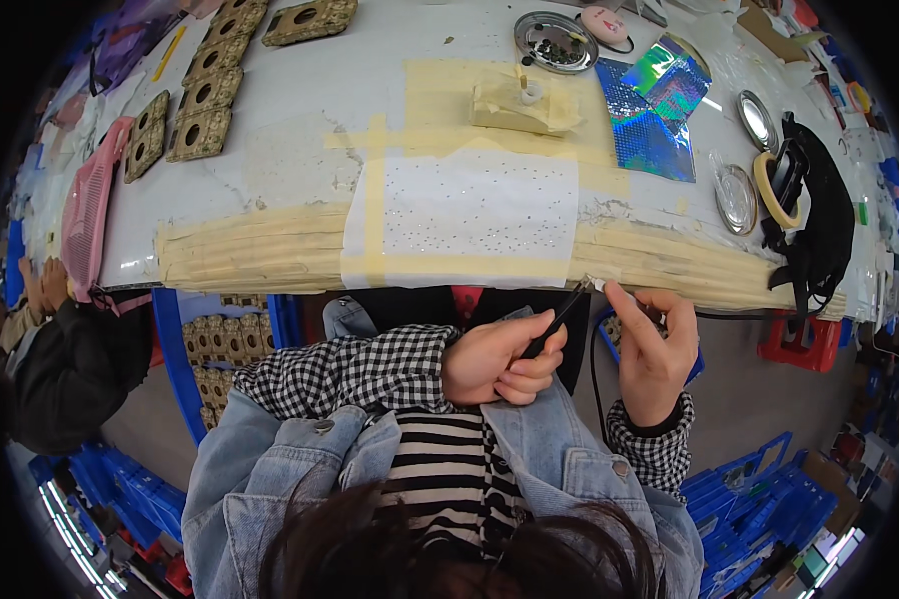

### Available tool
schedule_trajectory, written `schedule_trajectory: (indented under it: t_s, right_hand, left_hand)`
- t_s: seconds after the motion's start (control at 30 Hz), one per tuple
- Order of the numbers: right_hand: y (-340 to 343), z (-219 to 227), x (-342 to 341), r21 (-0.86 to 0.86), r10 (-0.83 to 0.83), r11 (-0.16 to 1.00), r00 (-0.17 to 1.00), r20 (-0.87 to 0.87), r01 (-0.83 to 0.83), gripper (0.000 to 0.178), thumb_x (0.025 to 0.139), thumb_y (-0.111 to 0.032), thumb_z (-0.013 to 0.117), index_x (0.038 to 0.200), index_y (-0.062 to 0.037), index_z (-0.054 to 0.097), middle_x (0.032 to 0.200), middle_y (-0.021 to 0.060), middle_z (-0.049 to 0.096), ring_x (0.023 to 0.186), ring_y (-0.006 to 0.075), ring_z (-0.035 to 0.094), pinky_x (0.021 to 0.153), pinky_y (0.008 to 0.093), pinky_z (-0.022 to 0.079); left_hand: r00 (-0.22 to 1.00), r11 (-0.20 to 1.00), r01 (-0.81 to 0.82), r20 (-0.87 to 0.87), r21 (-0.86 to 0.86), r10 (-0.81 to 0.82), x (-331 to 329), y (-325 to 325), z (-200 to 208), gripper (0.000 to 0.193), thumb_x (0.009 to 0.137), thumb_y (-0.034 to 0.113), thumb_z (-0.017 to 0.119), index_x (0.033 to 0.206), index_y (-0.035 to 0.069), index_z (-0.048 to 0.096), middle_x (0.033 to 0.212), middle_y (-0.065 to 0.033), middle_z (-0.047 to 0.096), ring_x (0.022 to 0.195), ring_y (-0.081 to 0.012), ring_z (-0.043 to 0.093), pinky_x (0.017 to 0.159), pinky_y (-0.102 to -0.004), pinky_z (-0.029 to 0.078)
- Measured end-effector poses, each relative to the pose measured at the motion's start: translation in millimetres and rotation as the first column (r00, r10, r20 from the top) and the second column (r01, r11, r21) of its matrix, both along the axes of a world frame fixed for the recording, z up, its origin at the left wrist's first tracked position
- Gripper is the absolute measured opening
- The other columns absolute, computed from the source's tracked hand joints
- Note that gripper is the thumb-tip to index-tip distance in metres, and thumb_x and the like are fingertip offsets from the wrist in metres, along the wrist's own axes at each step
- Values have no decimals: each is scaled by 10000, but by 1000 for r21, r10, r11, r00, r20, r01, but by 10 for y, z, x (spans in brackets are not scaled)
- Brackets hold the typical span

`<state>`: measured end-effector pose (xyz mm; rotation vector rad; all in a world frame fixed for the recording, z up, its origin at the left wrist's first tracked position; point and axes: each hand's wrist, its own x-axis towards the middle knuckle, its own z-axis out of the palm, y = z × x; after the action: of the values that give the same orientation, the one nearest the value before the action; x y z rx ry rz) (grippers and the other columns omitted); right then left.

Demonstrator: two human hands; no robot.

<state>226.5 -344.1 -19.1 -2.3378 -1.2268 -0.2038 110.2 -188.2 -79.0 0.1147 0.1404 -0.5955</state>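
Observation:
My left hand (494, 364) is closed round a black pen-shaped tool (561, 324), which tilts up to the right just below the table's front edge. At the tool's tip, a small white piece (598, 285) is pinched in the fingertips of my right hand (657, 349); I cannot make out what kind it is. Beyond my hands, a white sheet (469, 215) dotted with tiny shiny specks is held down with cream tape at the table's near edge. A thin black cable (594, 369) hangs between my two hands.
A taped block (524, 105) bears a small white cup. Farther back are a round metal tray (556, 42) of dark bits and iridescent sheets (654, 110). Camouflage-patterned cases (205, 90) lie at left. A black bag (819, 215) and tape roll (777, 190) sit at right. Another person (70, 369) works at left.

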Motion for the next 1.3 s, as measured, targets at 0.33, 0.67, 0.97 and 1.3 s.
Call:
schedule_trajectory:
  t_s: [0.33,0.67,0.97,1.3]
  right_hand:
    - [-15,-32,3,53,-85,994,991,-108,91,458,660,103,608,1039,-139,692,831,83,539,743,212,537,630,305,434]
    - [4,-43,-3,82,-72,993,991,-114,82,444,660,109,612,1029,-124,694,838,82,544,754,210,539,634,301,430]
    - [12,-56,-2,62,-44,997,995,-94,50,432,663,89,627,1029,-130,694,852,84,548,760,217,547,644,311,434]
    - [82,-51,-43,71,9,997,997,-80,-3,437,669,81,630,1041,-141,690,854,75,546,746,212,542,632,312,450]
  left_hand:
    - [998,999,19,-66,-36,-21,-15,62,42,383,1001,410,190,912,132,438,583,53,277,467,-49,191,406,-185,188]
    - [989,982,-141,-29,122,146,0,-25,49,360,1007,371,226,872,114,439,610,39,285,509,-61,241,415,-192,237]
    - [998,994,-54,-32,90,57,34,55,75,410,995,433,208,838,128,433,546,65,218,476,-54,205,385,-190,227]
    - [997,997,-72,-26,17,72,25,34,16,412,994,432,216,835,126,441,537,67,227,466,-50,212,379,-188,223]
